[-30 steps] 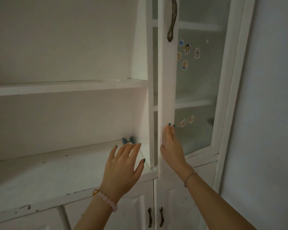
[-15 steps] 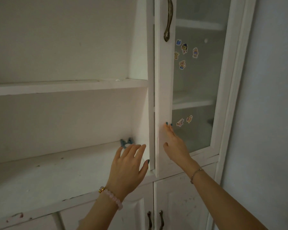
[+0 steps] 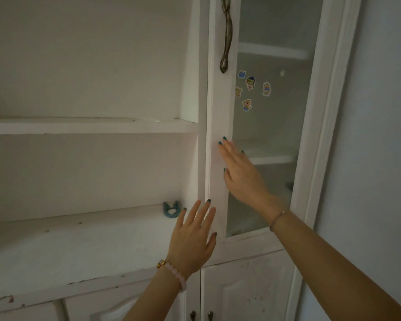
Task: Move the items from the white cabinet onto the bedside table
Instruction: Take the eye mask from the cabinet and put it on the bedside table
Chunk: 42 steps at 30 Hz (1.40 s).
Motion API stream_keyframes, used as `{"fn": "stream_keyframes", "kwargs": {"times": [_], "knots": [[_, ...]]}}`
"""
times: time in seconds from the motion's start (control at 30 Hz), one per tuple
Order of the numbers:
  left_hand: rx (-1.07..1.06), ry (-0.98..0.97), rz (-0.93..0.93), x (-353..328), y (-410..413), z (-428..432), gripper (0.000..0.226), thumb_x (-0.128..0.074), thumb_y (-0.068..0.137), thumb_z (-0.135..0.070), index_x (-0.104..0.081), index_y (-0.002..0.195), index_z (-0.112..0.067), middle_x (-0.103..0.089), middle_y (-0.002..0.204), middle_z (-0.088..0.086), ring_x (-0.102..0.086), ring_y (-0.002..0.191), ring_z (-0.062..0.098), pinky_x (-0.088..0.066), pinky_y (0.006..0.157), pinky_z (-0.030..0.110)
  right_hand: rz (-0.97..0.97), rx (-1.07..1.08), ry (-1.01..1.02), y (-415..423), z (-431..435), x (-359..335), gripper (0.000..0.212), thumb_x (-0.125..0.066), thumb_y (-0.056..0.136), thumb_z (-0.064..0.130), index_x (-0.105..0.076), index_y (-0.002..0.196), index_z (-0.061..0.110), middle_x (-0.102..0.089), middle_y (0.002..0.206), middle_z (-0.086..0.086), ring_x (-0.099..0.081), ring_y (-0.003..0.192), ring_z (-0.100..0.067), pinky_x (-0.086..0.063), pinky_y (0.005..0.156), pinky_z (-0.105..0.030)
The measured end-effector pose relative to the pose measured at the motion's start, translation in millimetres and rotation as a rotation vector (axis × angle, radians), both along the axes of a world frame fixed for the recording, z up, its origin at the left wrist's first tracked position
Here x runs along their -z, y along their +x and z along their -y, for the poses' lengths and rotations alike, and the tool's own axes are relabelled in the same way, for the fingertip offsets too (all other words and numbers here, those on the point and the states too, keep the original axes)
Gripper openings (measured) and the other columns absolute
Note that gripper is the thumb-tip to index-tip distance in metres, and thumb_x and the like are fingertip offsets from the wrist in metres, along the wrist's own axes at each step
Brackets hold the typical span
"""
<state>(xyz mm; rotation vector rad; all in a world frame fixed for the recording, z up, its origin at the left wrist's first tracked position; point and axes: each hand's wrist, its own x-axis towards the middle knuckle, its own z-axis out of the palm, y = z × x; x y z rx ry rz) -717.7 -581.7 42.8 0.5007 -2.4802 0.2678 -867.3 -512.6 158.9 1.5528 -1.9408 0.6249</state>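
Empty, straight-fingered hands at the white cabinet.
The right hand presses the glass door's frame; a blue clip lies just left of the left hand's fingertips.

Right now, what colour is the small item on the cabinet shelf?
The item is teal blue; head view.

The left hand and right hand have dark teal nails. The left wrist wears a pale pink bead bracelet with a gold bead at its 10 o'clock end. The right wrist wears a thin cord bracelet. Both forearms are bare.
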Motion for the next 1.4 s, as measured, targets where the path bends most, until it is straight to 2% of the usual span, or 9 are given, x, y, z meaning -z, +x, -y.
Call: {"fn": "stream_keyframes", "kwargs": {"times": [0.17,0.27,0.4,0.5,0.8,0.93,1.03,1.23,1.4], "knots": [[-0.056,-0.007,-0.035,-2,5,-3,0.054,-0.037,0.087,-0.04,-0.056,0.129,-0.013,-0.054,0.135,0.008,-0.05,0.126,0.027,-0.046,0.096,0.048,-0.077,0.002,0.054,-7,16,-11,0.06,-0.029,0.098,0.015,0.003,0.148,0.013,0.011,0.157,-0.001,0.008,0.143,-0.012,-0.003,0.118,-0.035],[-0.105,-0.02,-0.053,-3,15,2,0.054,-0.036,0.088,-0.04,-0.056,0.129,-0.012,-0.055,0.134,0.009,-0.05,0.125,0.028,-0.047,0.096,0.05,-0.09,0.018,0.05,-9,21,-7,0.067,-0.038,0.097,0.017,0.005,0.148,0.01,0.013,0.156,-0.005,0.009,0.144,-0.016,-0.006,0.118,-0.038],[-0.164,-0.035,-0.075,-3,30,11,0.052,-0.036,0.089,-0.038,-0.055,0.13,-0.012,-0.054,0.135,0.01,-0.049,0.126,0.029,-0.044,0.099,0.05,-0.091,0.054,0.1,-9,29,-4,0.104,-0.065,0.083,0.034,0.014,0.146,0.008,0.02,0.155,-0.007,0.016,0.142,-0.019,0.002,0.115,-0.035],[-0.197,-0.051,-0.085,-5,39,15,0.053,-0.035,0.089,-0.039,-0.056,0.129,-0.011,-0.054,0.134,0.011,-0.048,0.128,0.029,-0.041,0.1,0.05,-0.072,0.076,0.107,-10,37,-1,0.123,-0.078,0.071,0.034,0.017,0.144,0.007,0.022,0.154,-0.008,0.019,0.141,-0.018,0.005,0.113,-0.034],[-0.245,-0.085,-0.106,-4,62,25,0.051,-0.037,0.089,-0.038,-0.053,0.129,-0.01,-0.052,0.136,0.011,-0.046,0.128,0.03,-0.039,0.101,0.05,-0.073,0.131,0.073,-13,63,2,0.127,-0.083,0.061,0.032,0.008,0.146,0.005,0.012,0.156,-0.011,0.013,0.142,-0.021,-0.003,0.115,-0.037],[-0.239,-0.068,-0.083,-9,67,15,0.052,-0.036,0.09,-0.038,-0.054,0.129,-0.01,-0.053,0.135,0.011,-0.046,0.129,0.03,-0.04,0.101,0.05,-0.052,0.106,0.074,-10,58,2,0.12,-0.081,0.067,0.025,0.007,0.147,0.005,0.012,0.156,-0.01,0.011,0.143,-0.022,-0.004,0.116,-0.037],[-0.225,-0.078,-0.087,-16,73,10,0.052,-0.036,0.09,-0.038,-0.055,0.128,-0.01,-0.053,0.135,0.011,-0.047,0.128,0.03,-0.039,0.101,0.05,-0.036,0.052,0.047,-9,50,-4,0.102,-0.073,0.078,0.022,0.001,0.148,0.006,0.009,0.157,-0.008,0.006,0.144,-0.021,-0.007,0.117,-0.038],[-0.205,-0.075,-0.105,-34,93,2,0.053,-0.034,0.089,-0.039,-0.054,0.129,-0.01,-0.057,0.131,0.01,-0.05,0.125,0.03,-0.04,0.1,0.051,0.123,0.006,-0.042,25,15,10,0.062,-0.049,0.095,0.03,-0.021,0.147,0.011,-0.023,0.154,-0.008,-0.022,0.141,-0.023,-0.022,0.113,-0.037],[-0.206,-0.064,-0.113,-44,117,2,0.053,-0.034,0.088,-0.039,-0.054,0.129,-0.01,-0.061,0.125,0.007,-0.054,0.121,0.028,-0.043,0.098,0.051,0.116,0.032,-0.102,68,-14,41,0.048,-0.049,0.094,0.03,-0.041,0.138,0.012,-0.052,0.135,-0.007,-0.047,0.124,-0.023,-0.04,0.099,-0.036]]}}
